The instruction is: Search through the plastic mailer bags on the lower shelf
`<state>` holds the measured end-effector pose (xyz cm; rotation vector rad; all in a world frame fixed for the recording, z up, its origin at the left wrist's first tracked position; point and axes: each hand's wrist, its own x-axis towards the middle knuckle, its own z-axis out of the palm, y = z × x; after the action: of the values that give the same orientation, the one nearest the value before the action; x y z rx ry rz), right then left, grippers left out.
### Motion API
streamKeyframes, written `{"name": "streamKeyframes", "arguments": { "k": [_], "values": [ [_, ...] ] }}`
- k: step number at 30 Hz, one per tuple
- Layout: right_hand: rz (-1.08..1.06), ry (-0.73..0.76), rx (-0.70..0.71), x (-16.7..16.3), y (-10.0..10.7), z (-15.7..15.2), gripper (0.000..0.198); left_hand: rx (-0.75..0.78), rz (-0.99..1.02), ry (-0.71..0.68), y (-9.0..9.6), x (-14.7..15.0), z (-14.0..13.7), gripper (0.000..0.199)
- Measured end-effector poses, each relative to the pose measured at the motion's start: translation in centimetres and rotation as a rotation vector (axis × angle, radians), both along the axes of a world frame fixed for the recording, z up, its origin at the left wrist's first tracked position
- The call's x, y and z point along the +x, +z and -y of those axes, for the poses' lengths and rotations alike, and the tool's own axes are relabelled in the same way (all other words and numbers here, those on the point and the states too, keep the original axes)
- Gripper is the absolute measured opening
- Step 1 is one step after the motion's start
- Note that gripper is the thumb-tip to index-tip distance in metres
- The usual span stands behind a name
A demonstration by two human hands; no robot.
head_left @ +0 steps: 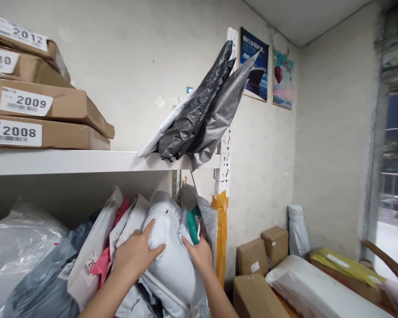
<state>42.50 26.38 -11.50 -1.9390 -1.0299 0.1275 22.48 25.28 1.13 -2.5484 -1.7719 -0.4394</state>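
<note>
1. Pale grey plastic makes up the soft mailer bag (172, 247) that both hands work on in the head view; it sits on the lower shelf level, at about 6 o'clock in the picture, wedged among other poly bags.
2. At 7 o'clock of that bag, the left hand (135, 254) lies over its upper left side, fingers spread and pressing into the film, a flat hold rather than a clenched one.
3. At 5 o'clock of the bag, the right hand (199, 254) cups its right edge, fingers tucked behind it beside a teal packet (192, 227); its grip looks closed round the bag's edge, though the fingertips are hidden.
4. Judging by its puffed, creased skin, the bag is probably light, soft and somewhat slippery; taking it by both sides, low on the bulge, seems the surest hold.
5. At 9 o'clock lie a white labelled bag (93, 260), a pink packet (102, 263) and a clear plastic bag (16, 247).
6. At 12 o'clock, black and grey mailers (199, 115) lean on the white shelf (69, 161); brown numbered boxes (43, 119) stack at 10 o'clock.
7. At 4 o'clock, cardboard boxes (252, 256) and a long white parcel (311, 287) rest on the floor.
</note>
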Motion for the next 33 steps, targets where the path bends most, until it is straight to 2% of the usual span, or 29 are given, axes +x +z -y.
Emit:
{"name": "streamKeyframes", "arguments": {
  "k": [3, 6, 9, 11, 14, 15, 17, 20, 24, 27, 30, 33],
  "values": [
    [0.067, -0.040, -0.007, 0.0, -0.2, -0.3, 0.031, 0.024, 0.004, -0.021, -0.2, -0.1, -0.3, 0.063],
    [0.131, -0.018, 0.021, -0.1, 0.6, -0.2, 0.031, 0.049, 0.008, -0.024, 0.3, -0.4, 0.0, 0.061],
    [0.175, 0.076, 0.108, -0.8, 1.4, 0.6, 0.036, 0.068, 0.015, -0.009, 2.0, -1.1, 0.6, 0.060],
    [0.206, 0.165, 0.273, -1.6, 1.1, 1.5, 0.042, 0.083, -0.018, 0.003, 3.6, -1.8, 0.9, 0.060],
    [0.324, 0.276, 0.645, -2.6, -1.1, 2.7, 0.049, 0.066, -0.098, 0.001, 5.1, -2.2, 0.8, 0.061],
    [0.369, 0.285, 0.738, -2.7, -2.1, 3.1, 0.049, 0.054, -0.108, -0.016, 5.1, -2.0, 0.6, 0.061],
    [0.414, 0.255, 0.805, -2.3, -4.0, 3.6, 0.045, 0.028, -0.102, -0.062, 4.4, -1.3, 0.1, 0.061],
    [0.346, 0.181, 0.751, -0.9, -5.8, 4.0, 0.043, 0.008, -0.099, -0.099, 2.2, 0.3, -0.6, 0.058],
    [0.310, 0.201, 0.627, 0.0, -5.9, 4.0, 0.041, 0.036, -0.132, -0.104, -0.1, 1.2, -1.0, 0.058],
    [0.342, 0.188, 0.579, 0.1, -5.9, 3.9, 0.040, 0.013, -0.085, -0.110, 0.2, 0.7, -1.5, 0.063],
    [0.310, 0.175, 0.592, 0.9, -7.1, 3.8, 0.039, -0.047, 0.018, -0.077, 1.1, -0.3, -1.5, 0.068],
    [0.105, 0.200, 0.618, 0.8, -9.0, 2.7, 0.045, 0.063, 0.258, -0.031, 0.6, -1.8, 0.3, 0.064]
  ]
}}
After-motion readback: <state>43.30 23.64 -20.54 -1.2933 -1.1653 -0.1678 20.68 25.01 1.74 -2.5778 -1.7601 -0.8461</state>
